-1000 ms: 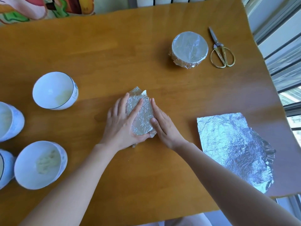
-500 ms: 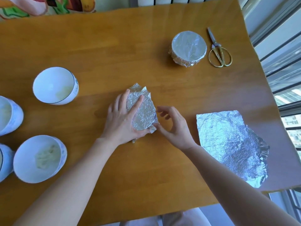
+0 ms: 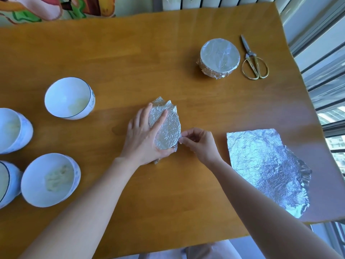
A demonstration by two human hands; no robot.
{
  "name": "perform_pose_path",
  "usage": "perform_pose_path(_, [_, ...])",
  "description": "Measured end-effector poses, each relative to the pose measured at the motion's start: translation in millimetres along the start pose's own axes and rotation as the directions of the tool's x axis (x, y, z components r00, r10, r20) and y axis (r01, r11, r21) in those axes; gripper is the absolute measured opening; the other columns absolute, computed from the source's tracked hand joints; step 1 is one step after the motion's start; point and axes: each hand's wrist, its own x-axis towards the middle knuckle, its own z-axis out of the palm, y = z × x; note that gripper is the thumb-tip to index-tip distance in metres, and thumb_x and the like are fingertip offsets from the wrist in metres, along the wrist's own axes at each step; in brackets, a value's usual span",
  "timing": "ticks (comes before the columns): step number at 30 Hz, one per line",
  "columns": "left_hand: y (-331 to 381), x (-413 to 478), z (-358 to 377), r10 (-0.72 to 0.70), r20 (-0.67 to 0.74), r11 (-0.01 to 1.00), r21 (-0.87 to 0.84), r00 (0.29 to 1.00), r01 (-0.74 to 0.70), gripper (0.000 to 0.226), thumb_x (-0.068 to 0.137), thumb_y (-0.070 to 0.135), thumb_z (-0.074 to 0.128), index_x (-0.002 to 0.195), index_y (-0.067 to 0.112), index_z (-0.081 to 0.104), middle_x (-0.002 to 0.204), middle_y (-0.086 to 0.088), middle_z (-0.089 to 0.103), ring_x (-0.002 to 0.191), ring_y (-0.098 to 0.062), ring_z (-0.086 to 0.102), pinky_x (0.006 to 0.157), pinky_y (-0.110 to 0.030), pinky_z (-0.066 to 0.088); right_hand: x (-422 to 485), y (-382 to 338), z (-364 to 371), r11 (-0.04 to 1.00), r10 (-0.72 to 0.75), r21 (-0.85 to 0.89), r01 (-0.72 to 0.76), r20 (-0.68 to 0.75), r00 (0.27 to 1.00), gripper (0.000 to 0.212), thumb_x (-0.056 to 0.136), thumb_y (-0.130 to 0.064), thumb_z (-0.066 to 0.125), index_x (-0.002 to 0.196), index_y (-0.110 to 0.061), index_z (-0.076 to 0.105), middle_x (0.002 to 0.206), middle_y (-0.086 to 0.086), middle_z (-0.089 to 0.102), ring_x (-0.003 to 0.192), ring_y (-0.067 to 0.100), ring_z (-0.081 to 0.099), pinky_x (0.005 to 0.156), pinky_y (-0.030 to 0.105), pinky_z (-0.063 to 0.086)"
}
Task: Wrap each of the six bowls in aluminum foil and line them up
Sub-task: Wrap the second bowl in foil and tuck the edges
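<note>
Head view: your left hand (image 3: 143, 139) clasps the foil-covered bowl (image 3: 168, 131), fingers spread on top, thumb round its near edge; your right hand (image 3: 201, 144) pinches its right rim, no longer flat against it. Beyond that grip a finished bowl (image 3: 219, 55) sits on the wooden worktop (image 3: 149, 62), windows (image 3: 326, 81) further right.

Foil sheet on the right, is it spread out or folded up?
Spread out: the foil sheet lies open on the table, just crinkled.
</note>
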Motion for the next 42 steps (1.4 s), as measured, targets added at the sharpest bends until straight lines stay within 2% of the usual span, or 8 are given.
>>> perform_pose_path(4, [0, -1, -1, 0.001, 0.009, 1.0, 0.0, 1.0, -0.001, 0.114, 0.061, 0.089, 0.039, 0.158, 0.037, 0.009, 0.163, -0.014, 0.008, 0.147, -0.035, 0.013, 0.112, -0.051, 0.026, 7, -4, -5, 0.999, 0.039, 0.03, -0.043, 0.114, 0.993, 0.016, 0.085, -0.005, 0.075, 0.089, -0.017, 0.066, 0.076, 0.004, 0.067, 0.061, 0.009, 0.054, 0.056, 0.02, 0.044])
perform_pose_path(11, [0, -1, 0, -0.001, -0.007, 1.0, 0.002, 1.0, 0.001, 0.113, 0.062, 0.088, 0.042, 0.158, 0.035, 0.013, 0.162, -0.015, 0.013, 0.146, -0.036, 0.018, 0.11, -0.052, 0.03, 17, -8, -9, 1.0, 0.021, -0.007, -0.02, 0.157, 0.987, 0.036, 0.083, -0.002, 0.076, 0.114, -0.013, 0.062, 0.082, 0.009, 0.074, 0.068, 0.01, 0.062, 0.074, 0.023, 0.051])
perform_pose_path(18, [1, -1, 1, 0.001, -0.017, 1.0, 0.01, 1.0, -0.001, 0.113, 0.062, 0.088, 0.043, 0.157, 0.033, 0.017, 0.161, -0.015, 0.016, 0.145, -0.036, 0.021, 0.109, -0.051, 0.031, 20, -7, -11, 0.957, -0.144, -0.238, 0.165, 0.102, 0.984, 0.024, 0.077, -0.01, 0.083, 0.099, -0.013, 0.073, 0.089, -0.005, 0.07, 0.07, 0.0, 0.06, 0.071, 0.011, 0.044])
perform_pose_path(21, [0, -1, 1, 0.0, -0.019, 1.0, 0.009, 1.0, 0.0, 0.112, 0.062, 0.088, 0.043, 0.157, 0.034, 0.017, 0.161, -0.015, 0.015, 0.145, -0.036, 0.02, 0.109, -0.051, 0.031, 21, -7, -10, 0.93, -0.224, -0.281, 0.237, 0.077, 0.971, 0.023, 0.075, -0.006, 0.083, 0.092, -0.017, 0.071, 0.093, -0.002, 0.067, 0.072, 0.009, 0.064, 0.071, 0.018, 0.051])
perform_pose_path(23, [0, -1, 1, -0.001, -0.018, 1.0, 0.012, 1.0, 0.001, 0.112, 0.063, 0.087, 0.043, 0.157, 0.034, 0.017, 0.162, -0.015, 0.015, 0.145, -0.036, 0.019, 0.11, -0.051, 0.03, 19, -5, -8, 0.935, -0.228, -0.264, 0.236, 0.061, 0.972, 0.023, 0.077, -0.004, 0.082, 0.095, -0.015, 0.073, 0.09, -0.003, 0.07, 0.073, 0.009, 0.067, 0.074, 0.02, 0.053])
perform_pose_path(26, [1, -1, 1, 0.001, -0.029, 1.0, 0.008, 1.0, -0.001, 0.11, 0.064, 0.087, 0.042, 0.157, 0.033, 0.019, 0.161, -0.016, 0.016, 0.144, -0.036, 0.019, 0.109, -0.051, 0.03, 12, 1, -2, 0.952, -0.22, -0.22, 0.215, 0.003, 0.976, 0.022, 0.079, -0.001, 0.078, 0.098, -0.013, 0.073, 0.083, -0.009, 0.071, 0.073, -0.002, 0.067, 0.075, 0.013, 0.051])
perform_pose_path(33, [1, -1, 1, 0.004, -0.038, 1.0, -0.002, 0.999, -0.004, 0.11, 0.063, 0.086, 0.044, 0.157, 0.032, 0.022, 0.161, -0.016, 0.018, 0.144, -0.036, 0.023, 0.108, -0.051, 0.032, 10, 10, 2, 0.943, -0.271, -0.224, 0.246, -0.089, 0.959, 0.016, 0.078, -0.002, 0.079, 0.093, -0.005, 0.074, 0.109, -0.002, 0.07, 0.088, 0.009, 0.069, 0.077, 0.021, 0.054])
perform_pose_path(42, [2, -1, 2, -0.001, -0.047, 1.0, -0.009, 0.999, 0.0, 0.11, 0.063, 0.085, 0.045, 0.156, 0.032, 0.023, 0.16, -0.016, 0.019, 0.144, -0.037, 0.023, 0.107, -0.051, 0.033, 2, 8, 10, 0.98, -0.151, -0.149, 0.13, -0.142, 0.978, 0.009, 0.082, -0.002, 0.074, 0.086, -0.008, 0.069, 0.084, -0.006, 0.074, 0.08, 0.003, 0.071, 0.074, 0.015, 0.051])
